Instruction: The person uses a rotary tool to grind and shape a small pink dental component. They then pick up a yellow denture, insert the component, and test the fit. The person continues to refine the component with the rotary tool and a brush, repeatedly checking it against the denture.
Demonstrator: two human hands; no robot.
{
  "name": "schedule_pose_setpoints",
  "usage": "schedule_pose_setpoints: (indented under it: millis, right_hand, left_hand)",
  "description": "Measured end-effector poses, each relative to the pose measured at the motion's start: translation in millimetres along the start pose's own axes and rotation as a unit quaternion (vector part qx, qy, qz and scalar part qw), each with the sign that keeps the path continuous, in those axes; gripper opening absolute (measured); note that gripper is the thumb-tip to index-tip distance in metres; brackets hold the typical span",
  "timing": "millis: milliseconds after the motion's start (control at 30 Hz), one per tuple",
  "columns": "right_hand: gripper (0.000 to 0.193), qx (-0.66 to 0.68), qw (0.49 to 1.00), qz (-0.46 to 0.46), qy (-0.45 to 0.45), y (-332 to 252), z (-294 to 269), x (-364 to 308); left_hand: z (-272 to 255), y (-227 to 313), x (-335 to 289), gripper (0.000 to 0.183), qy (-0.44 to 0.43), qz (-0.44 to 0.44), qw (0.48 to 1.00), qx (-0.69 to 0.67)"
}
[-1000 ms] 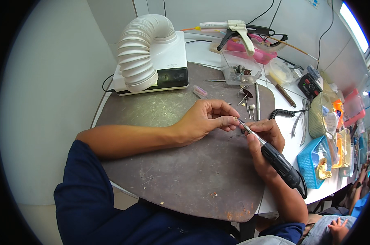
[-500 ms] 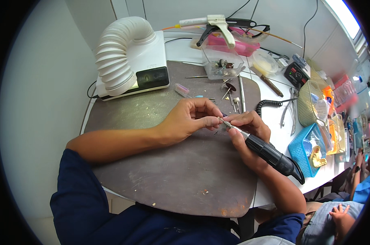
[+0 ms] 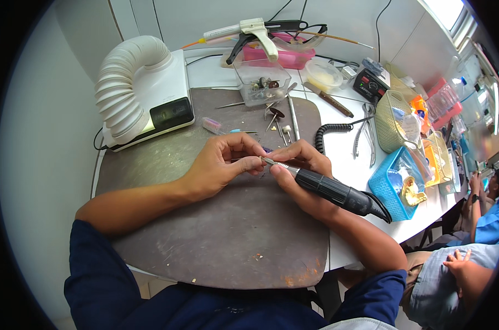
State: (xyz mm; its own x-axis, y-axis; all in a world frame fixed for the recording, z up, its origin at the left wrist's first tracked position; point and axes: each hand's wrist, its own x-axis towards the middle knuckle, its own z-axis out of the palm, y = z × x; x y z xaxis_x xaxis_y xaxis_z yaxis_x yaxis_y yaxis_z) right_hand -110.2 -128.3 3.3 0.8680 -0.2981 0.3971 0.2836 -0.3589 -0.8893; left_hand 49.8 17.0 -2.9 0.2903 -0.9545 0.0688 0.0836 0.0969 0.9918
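Note:
A black and silver rotary handpiece (image 3: 335, 193) lies slanted in my right hand (image 3: 310, 181), which is closed round its slim metal front. Its tip points left, toward my other hand, and its cable end hangs off to the right. Thumb and fingers of my left hand (image 3: 223, 164) are pinched together right at the tip. Whatever they hold is too small and too covered to make out. Both hands are over the brown work board (image 3: 205, 236), just in front of several loose burs and mounted polishing tips (image 3: 277, 114).
A white dust extractor (image 3: 170, 82) with a ribbed hose stands back left. Behind the board are a clear box (image 3: 263, 82) of small parts and a glue-gun-like dispenser (image 3: 259, 36). Pliers (image 3: 365, 137), a blue basket (image 3: 395, 181) and a control box (image 3: 371, 83) lie right. Other people sit far right.
The whole view has shifted, so things appear further left. My hands keep nearly the same pose, with the handpiece tip still at my left fingertips.

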Motion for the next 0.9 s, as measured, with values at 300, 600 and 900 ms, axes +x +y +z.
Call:
schedule_pose_setpoints:
  millis: [300, 600, 900]
  right_hand:
    - [0.014, 0.011, 1.000, 0.012, -0.004, 0.0, 0.4, -0.4]
    - [0.016, 0.007, 0.998, 0.062, -0.032, 0.2, -1.4, 1.2]
    - [0.016, -0.026, 0.997, -0.063, 0.034, 17.8, -1.0, 1.1]
  left_hand:
    - [-2.6, -2.8, 0.6, 0.015, -0.010, 0.004, 1.000, 0.020]
    - [-1.9, -1.3, -0.7, 0.012, 0.008, -0.001, 1.000, 0.022]
    - [1.3, 0.6, 1.2, 0.014, 0.007, -0.006, 1.000, 0.009]
